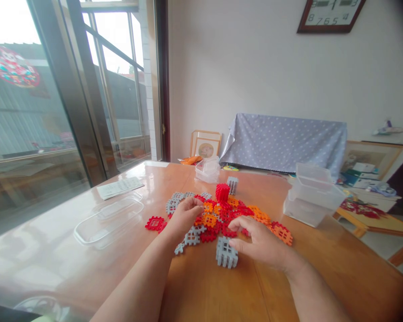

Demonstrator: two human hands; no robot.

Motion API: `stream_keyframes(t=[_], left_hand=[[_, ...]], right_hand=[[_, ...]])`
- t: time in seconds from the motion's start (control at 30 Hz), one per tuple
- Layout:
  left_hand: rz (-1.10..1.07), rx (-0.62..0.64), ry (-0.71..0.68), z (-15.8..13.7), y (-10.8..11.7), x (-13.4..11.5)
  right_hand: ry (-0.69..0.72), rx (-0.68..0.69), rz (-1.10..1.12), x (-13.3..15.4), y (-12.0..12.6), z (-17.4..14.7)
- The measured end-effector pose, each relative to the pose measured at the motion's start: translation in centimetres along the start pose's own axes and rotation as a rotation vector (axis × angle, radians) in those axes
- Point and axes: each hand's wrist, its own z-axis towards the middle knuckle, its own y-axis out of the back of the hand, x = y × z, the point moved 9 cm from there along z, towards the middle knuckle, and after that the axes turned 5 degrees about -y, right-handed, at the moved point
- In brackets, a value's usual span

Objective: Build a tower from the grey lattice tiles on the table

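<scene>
A loose pile of flat, square, notched plastic building blocks lies mid-table: red blocks (208, 235), orange blocks (209, 220) and grey blocks (192, 237). Over the pile's left side is my left hand (188, 211), its fingers pressed together beside an orange block; whether they grip it is hidden. My right hand (255, 237) is curved, thumb and fingers apart, with nothing visible between them. Its thumb is close to a grey block stack (227, 252) at the front of the pile; I cannot tell if they touch. Behind the pile stand a red block stack (222, 193) and a smaller grey stack (233, 185).
Clear plastic containers (310, 199) stand at the right on the wooden table (221, 295). Another clear container (207, 170) sits at the back. To the left lie a clear lid (109, 219) and paper sheets (120, 188). A dotted cloth (285, 141) hangs beyond the table.
</scene>
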Motion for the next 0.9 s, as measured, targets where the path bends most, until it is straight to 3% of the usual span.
stream_keyframes(t=[0.13,0.23,0.33,0.47,0.67,0.9], left_hand=[[0.234,0.166,0.029,-0.5,0.0,0.8],[0.489,0.275,-0.039,-1.1,-0.2,0.6],[0.76,0.283,-0.151,-1.6,-0.1,-0.2],[0.985,0.288,-0.191,-1.7,-0.2,-0.2],[1.112,0.292,-0.198,-1.6,-0.1,0.4],[1.09,0.22,-0.217,-1.3,-0.2,0.2]], right_hand=[[-0.055,-0.067,0.007,-1.2,0.0,0.7],[-0.095,-0.108,0.048,-2.5,-0.2,1.1],[-0.106,-0.12,0.071,-3.6,-0.6,1.4],[-0.119,-0.113,0.069,-4.3,-1.1,1.5],[-0.128,-0.093,0.065,-4.2,-1.6,1.8],[-0.136,-0.119,0.05,-4.4,-1.2,1.9]])
